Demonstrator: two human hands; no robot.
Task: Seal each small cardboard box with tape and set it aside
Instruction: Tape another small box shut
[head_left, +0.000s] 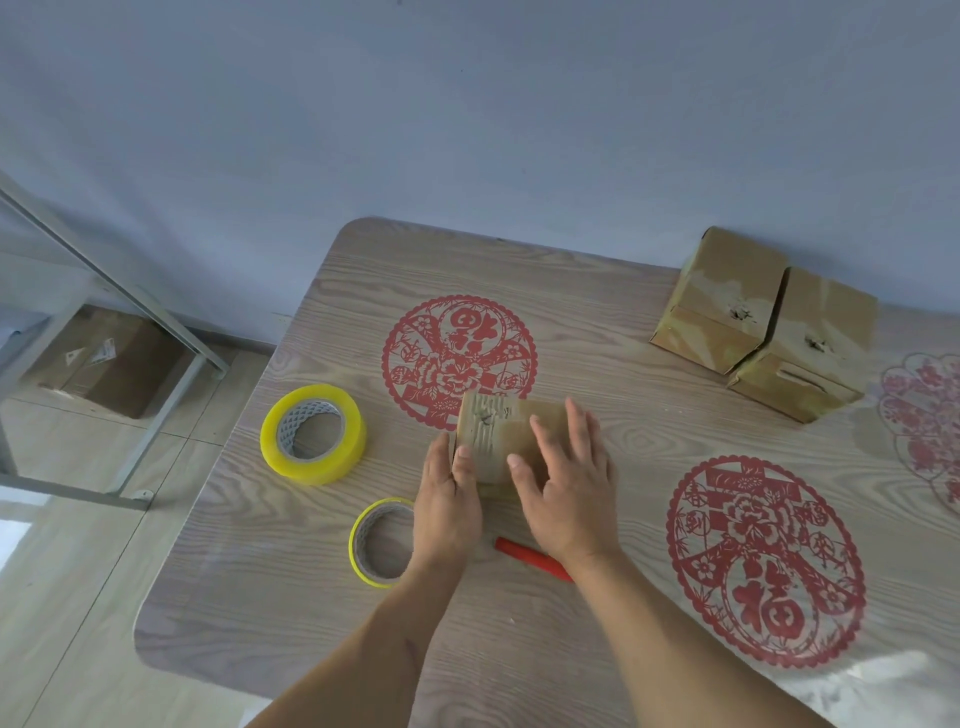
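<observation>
A small cardboard box (496, 431) covered in glossy tape stands on the wooden table (597, 332) near its middle. My left hand (447, 504) grips the box's left side, thumb on top and fingers round the edge. Flat on the box's top, my right hand (566, 483) presses down with straight fingers. A thick yellow tape roll (311, 434) lies to the left of the box. A thinner yellow tape roll (379, 543) lies under my left wrist. Part of a red cutter (530, 558) shows between my forearms.
Two taped cardboard boxes (763, 322) stand side by side at the table's far right. Red paper-cut decorations (763, 561) lie flat on the tabletop. A metal frame (124, 306) and a large carton (104, 358) are on the floor to the left.
</observation>
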